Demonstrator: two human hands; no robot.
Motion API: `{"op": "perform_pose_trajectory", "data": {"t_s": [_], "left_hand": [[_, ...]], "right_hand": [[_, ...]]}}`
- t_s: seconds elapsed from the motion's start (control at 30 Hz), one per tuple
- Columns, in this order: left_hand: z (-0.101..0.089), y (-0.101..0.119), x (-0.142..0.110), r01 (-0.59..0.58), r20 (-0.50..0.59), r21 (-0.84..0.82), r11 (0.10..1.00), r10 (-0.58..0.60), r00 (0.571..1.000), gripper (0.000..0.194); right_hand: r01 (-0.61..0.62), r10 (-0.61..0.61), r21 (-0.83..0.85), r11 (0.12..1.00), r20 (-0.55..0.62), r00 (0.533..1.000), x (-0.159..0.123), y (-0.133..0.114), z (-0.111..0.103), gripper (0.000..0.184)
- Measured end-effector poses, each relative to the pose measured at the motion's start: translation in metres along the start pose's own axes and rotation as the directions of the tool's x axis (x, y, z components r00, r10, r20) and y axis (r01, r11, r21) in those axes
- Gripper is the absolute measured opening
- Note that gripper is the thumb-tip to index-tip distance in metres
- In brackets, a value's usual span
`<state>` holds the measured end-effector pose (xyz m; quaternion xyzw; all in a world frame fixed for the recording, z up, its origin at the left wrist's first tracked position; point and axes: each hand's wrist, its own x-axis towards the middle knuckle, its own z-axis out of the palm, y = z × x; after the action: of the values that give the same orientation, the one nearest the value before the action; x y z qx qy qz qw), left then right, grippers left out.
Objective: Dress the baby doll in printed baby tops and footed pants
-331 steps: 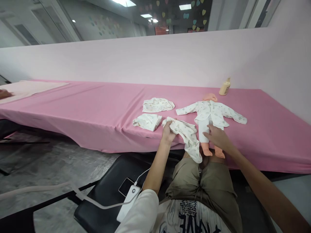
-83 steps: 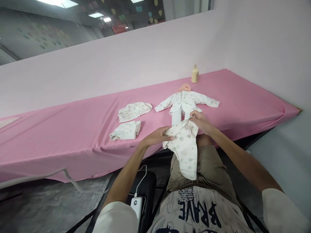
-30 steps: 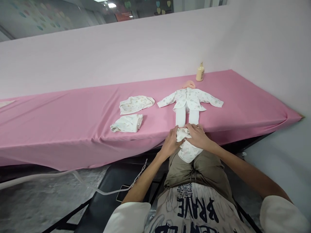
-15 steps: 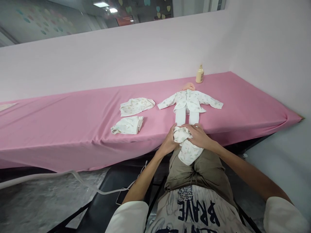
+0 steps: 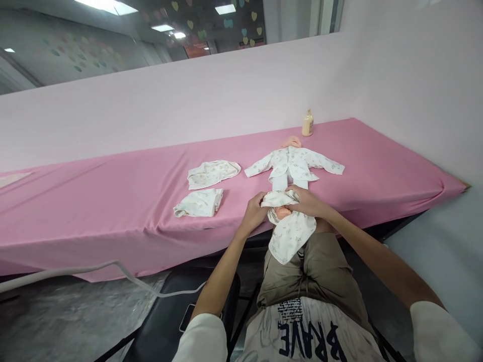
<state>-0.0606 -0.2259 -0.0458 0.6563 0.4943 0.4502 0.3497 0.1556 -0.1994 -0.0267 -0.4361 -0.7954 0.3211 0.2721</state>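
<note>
A baby doll [image 5: 293, 142] lies on its back at the table's front edge, feet towards me. It has on a white printed jacket [image 5: 290, 163], and white shows on its legs [image 5: 279, 182]. At the doll's feet, baby pants [image 5: 290, 236] in white printed cloth are bunched and hang down over the edge. My left hand [image 5: 255, 213] grips the left side of the bunched cloth. On the other side, my right hand [image 5: 306, 202] pinches it. Between my hands a flesh-coloured doll's foot [image 5: 283, 212] shows in the cloth's opening.
Two folded printed garments, a rounded one [image 5: 213, 173] and a squarer one [image 5: 198, 202], lie left of the doll on the pink sheet [image 5: 132, 201]. A pump bottle [image 5: 308, 123] stands by the wall. A black stool [image 5: 181, 311] bears a phone [image 5: 186, 318]; a pale cable [image 5: 143, 284] runs across.
The cloth's opening has been spread and drawn up, so the doll's foot now shows inside. My left hand has moved slightly left. The camera has tilted up a little.
</note>
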Motion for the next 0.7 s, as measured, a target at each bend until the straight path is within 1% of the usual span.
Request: {"op": "perform_pose_trajectory", "data": {"t_s": [0.1, 0.2, 0.27, 0.33, 0.4, 0.47, 0.5, 0.57, 0.63, 0.7], "left_hand": [[0.008, -0.007, 0.008, 0.157, -0.061, -0.204, 0.966, -0.173, 0.983, 0.033], [0.014, -0.011, 0.02, 0.284, -0.046, -0.326, 0.902, -0.315, 0.948, 0.028], [0.013, -0.011, 0.031, 0.345, -0.006, -0.324, 0.881, -0.367, 0.93, 0.026], [0.007, -0.008, 0.042, 0.365, 0.067, -0.251, 0.897, -0.36, 0.931, 0.027], [-0.004, -0.005, 0.05, 0.313, 0.202, -0.126, 0.941, -0.285, 0.937, 0.028], [-0.015, -0.001, 0.052, 0.201, 0.337, 0.008, 0.979, -0.192, 0.922, 0.028], [-0.02, -0.001, 0.051, 0.147, 0.381, 0.07, 0.987, -0.163, 0.91, 0.029], [-0.027, -0.001, 0.043, 0.076, 0.414, 0.159, 0.984, -0.136, 0.9, 0.035], [-0.027, -0.003, 0.031, 0.024, 0.414, 0.213, 0.977, -0.112, 0.903, 0.051], [-0.023, -0.007, 0.018, -0.041, 0.393, 0.282, 0.959, -0.076, 0.916, 0.069]], "right_hand": [[-0.074, 0.074, -0.012, 0.997, 0.01, 0.997, 0.005, 0.003, -0.001, 0.047], [-0.102, 0.103, -0.009, 0.995, 0.02, 0.995, 0.007, 0.005, -0.002, 0.054], [-0.103, 0.103, -0.004, 0.995, 0.022, 0.994, 0.006, 0.005, -0.002, 0.057], [-0.096, 0.096, -0.006, 0.995, 0.023, 0.995, 0.005, 0.005, -0.001, 0.057], [-0.081, 0.081, -0.014, 0.997, 0.015, 0.997, 0.003, 0.004, 0.0, 0.056], [-0.064, 0.064, -0.02, 0.998, -0.001, 0.998, 0.001, 0.003, 0.002, 0.055], [-0.056, 0.055, -0.02, 0.998, -0.01, 0.998, 0.001, 0.002, 0.003, 0.054], [-0.041, 0.041, -0.016, 0.999, -0.033, 0.999, 0.001, 0.002, 0.005, 0.051], [-0.033, 0.033, -0.005, 0.999, -0.055, 0.998, 0.002, 0.003, 0.007, 0.049], [-0.036, 0.037, 0.009, 0.999, -0.069, 0.997, 0.002, 0.003, 0.008, 0.049]]}}
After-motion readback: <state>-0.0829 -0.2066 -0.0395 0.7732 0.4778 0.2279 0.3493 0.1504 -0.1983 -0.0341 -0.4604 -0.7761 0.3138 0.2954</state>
